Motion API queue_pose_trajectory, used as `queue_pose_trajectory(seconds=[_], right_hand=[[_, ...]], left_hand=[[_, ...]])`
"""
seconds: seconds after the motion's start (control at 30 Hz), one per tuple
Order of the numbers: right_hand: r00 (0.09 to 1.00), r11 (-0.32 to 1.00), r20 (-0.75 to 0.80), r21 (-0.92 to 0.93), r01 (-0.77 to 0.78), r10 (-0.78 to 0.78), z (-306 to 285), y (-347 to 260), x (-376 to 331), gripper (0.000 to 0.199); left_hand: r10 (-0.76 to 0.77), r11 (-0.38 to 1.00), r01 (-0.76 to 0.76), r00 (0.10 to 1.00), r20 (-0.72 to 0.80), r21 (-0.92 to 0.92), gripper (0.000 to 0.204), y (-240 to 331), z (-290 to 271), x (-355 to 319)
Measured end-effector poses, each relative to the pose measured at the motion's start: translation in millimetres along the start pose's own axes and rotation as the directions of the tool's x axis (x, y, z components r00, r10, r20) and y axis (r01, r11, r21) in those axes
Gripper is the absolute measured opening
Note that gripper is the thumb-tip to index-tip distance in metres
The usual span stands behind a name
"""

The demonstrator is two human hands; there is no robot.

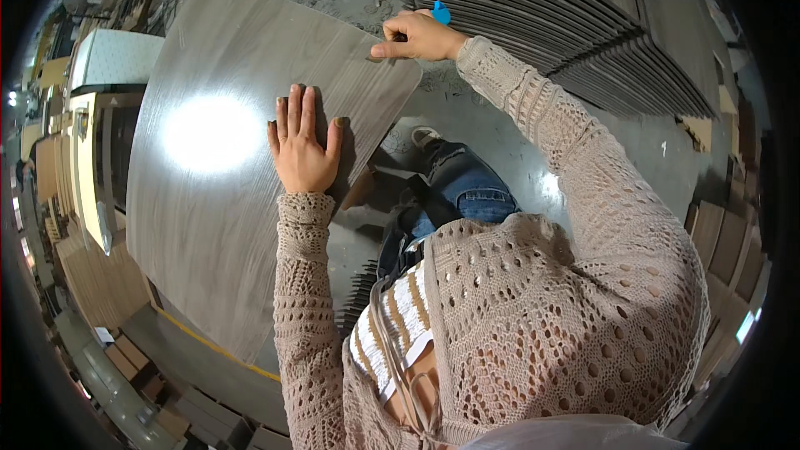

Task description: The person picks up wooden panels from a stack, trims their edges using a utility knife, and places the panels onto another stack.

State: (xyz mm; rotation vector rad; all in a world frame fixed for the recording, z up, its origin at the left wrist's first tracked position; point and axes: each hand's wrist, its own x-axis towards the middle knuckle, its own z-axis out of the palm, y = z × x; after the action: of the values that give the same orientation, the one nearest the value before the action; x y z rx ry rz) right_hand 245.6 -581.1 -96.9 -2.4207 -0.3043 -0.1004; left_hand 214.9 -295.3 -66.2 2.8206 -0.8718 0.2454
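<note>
A wood-grain grey-brown panel (250, 225) with a rounded corner lies flat before me, a bright light reflected on it. My left hand (306, 146) rests palm down on it near the close edge, fingers stretched out and holding nothing. Over the panel's far right corner, my right hand (414, 37) is closed, with thumb and fingers bent toward each other. What those fingers hold, if anything, is hidden. A small blue piece (441, 12) shows just behind that hand; whether it is part of something held cannot be made out.
A tall stack of grey panels (542, 17) stands at the far right on the grey floor (617, 150). To the left are a white-topped box (121, 58) and stacked brown boards (100, 279). Cardboard boxes (129, 354) stand at the lower left.
</note>
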Motion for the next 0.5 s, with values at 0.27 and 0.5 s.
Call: queue_pose_trajectory(seconds=[0.27,0.5], right_hand=[[0.954,0.982,-0.239,-0.098,0.16,-0.18,30.7,7.8,-95.7,0.058],[0.952,0.895,-0.205,0.429,-0.121,0.227,-4.6,30.4,-10.6,0.049]], left_hand=[[0.005,1.0,-0.005,1.0,-0.029,-0.001,0.056,-5.4,16.7,6.8],[0.009,1.0,-0.01,0.999,-0.045,-0.014,0.056,-1.6,12.8,5.7]])
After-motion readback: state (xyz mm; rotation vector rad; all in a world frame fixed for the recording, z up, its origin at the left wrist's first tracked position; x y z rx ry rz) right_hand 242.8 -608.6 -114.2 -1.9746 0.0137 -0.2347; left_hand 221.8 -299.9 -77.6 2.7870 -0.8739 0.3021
